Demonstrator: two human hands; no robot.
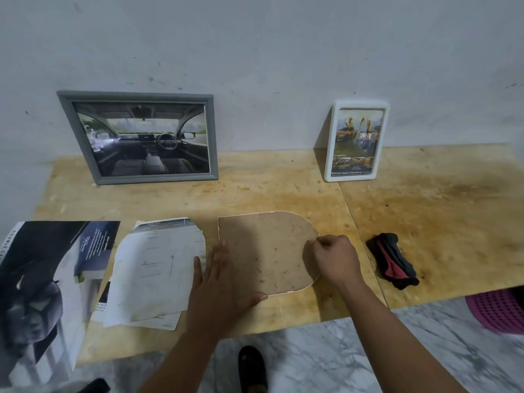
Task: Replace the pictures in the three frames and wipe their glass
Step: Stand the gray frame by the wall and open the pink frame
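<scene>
Near the worktop's (425, 222) front edge the arched frame (263, 251) lies face down. The left hand (218, 279) lies flat, pinning it; the right hand (331, 258) pinches, probably, a backing tab. The board looks thin, the glass beneath fragile: lift by the edges.

Grey frame (136, 137), white frame (356, 141), black-and-red cloth (392, 260), perhaps speckled brown backing (263, 251).
</scene>
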